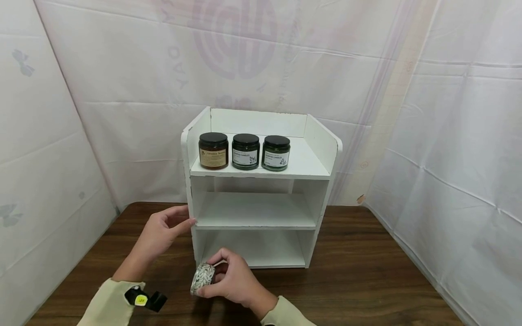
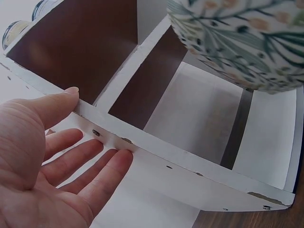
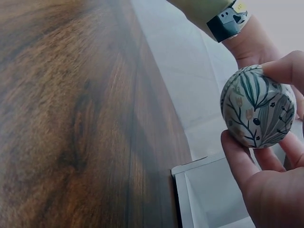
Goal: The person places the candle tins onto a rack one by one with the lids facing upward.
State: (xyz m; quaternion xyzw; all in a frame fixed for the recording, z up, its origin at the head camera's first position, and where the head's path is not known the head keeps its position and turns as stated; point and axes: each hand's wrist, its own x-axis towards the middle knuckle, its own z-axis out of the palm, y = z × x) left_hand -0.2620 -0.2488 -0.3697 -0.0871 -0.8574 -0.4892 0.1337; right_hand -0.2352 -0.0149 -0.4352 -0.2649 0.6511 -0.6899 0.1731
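My right hand (image 1: 238, 280) holds a small round tin (image 1: 202, 278) with a white ground and a leaf-and-flower pattern, thumb and fingers gripping its rim. The tin is above the table, before the lower left corner of a white three-level shelf (image 1: 257, 209). Up close in the right wrist view, the tin (image 3: 259, 107) shows green leaves and pale orange flowers. My left hand (image 1: 159, 231) touches the shelf's left side, its thumb on the front edge and its fingers loosely extended along the side panel (image 2: 156, 180).
Three black-lidded candle jars stand on the top level: an amber jar (image 1: 214, 151) at the left, then a green jar (image 1: 245, 152) and another green jar (image 1: 276, 153). Beneath the shelf is a dark wooden table (image 1: 367, 271), with white cloth walls (image 1: 448, 113) around it.
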